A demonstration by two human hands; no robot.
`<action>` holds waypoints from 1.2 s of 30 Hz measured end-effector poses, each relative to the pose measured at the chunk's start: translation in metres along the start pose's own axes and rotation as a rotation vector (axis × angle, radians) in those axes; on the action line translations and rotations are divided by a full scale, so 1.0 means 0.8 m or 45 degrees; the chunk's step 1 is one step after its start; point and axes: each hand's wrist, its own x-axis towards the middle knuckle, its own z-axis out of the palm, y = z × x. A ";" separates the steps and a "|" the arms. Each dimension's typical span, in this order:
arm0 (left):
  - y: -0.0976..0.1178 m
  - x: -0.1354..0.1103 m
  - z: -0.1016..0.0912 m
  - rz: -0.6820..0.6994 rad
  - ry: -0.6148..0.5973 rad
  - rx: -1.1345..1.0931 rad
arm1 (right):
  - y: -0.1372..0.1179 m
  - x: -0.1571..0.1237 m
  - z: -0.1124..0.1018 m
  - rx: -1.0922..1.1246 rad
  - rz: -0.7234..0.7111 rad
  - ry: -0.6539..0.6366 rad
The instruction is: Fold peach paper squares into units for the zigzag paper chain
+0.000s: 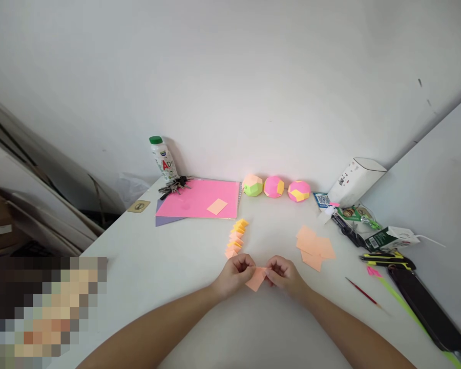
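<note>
A small peach sheet of paper [256, 281] is held between both hands above the near part of the white table. My left hand [236, 274] pinches its left corner, with thumb and fingers closed. On the opposite corner, my right hand [284, 275] is closed in a similar pinch. Just beyond my left hand runs a row of folded orange and peach paper pieces [236, 237], overlapping one another. Several loose peach paper squares [315, 248] lie to the right of my hands. Another peach square [217, 206] rests on a pink notebook [192, 197].
Three paper balls [274, 187] stand along the wall. At the back left are a bottle [163, 159] and keys [175, 185]. On the right lie a thin red brush [364, 292], yellow-black cutters [388, 260], a black phone-like slab [428, 310] and a white box [355, 180].
</note>
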 end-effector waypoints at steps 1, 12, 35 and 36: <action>0.000 0.000 0.001 -0.011 -0.014 0.016 | 0.001 0.000 0.001 -0.029 -0.008 0.000; 0.001 -0.001 0.006 -0.047 -0.009 0.132 | 0.009 -0.001 0.000 -0.086 -0.079 0.059; 0.000 0.000 -0.002 -0.103 0.088 -0.049 | 0.001 0.001 -0.003 0.133 -0.022 0.182; 0.000 0.000 -0.002 -0.105 0.085 -0.058 | 0.001 0.001 -0.003 0.132 -0.017 0.189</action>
